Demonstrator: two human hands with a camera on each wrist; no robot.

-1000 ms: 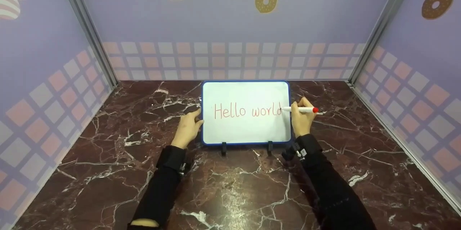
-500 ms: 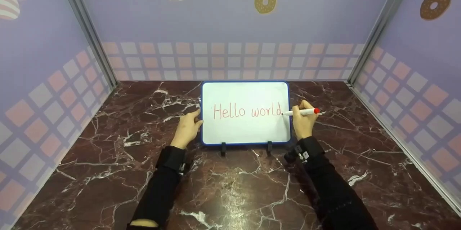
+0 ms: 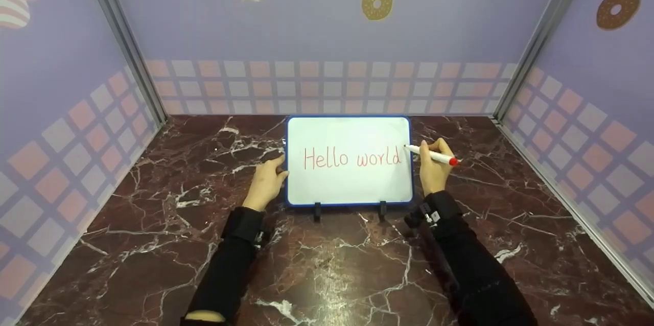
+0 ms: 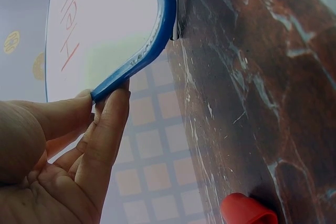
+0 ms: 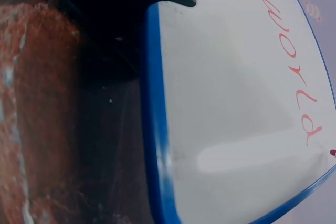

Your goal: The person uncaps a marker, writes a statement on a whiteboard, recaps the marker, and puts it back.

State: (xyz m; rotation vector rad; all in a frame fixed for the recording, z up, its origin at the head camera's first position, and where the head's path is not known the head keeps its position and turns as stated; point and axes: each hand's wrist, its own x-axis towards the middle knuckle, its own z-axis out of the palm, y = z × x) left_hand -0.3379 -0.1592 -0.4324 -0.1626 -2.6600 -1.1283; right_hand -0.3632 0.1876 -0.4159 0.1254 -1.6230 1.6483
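A blue-framed whiteboard stands tilted back on a black stand, with "Hello world" in red across its middle. My left hand pinches the board's left edge. In the left wrist view the thumb lies on the front side and the fingers reach behind. My right hand, just off the right edge, grips a white marker with a red end. The marker's tip is right at the board's surface, up and right of the "d". In the right wrist view only the tip shows.
A red hollow cylindrical piece lies on the dark red marbled table, seen in the left wrist view. Lilac wall panels with a checked border enclose the back and both sides.
The marker tip moved down to the foot of the "d", whose right stroke got longer, then up and right beyond it. My right hand shifted slightly right; the left hand stayed on the edge.
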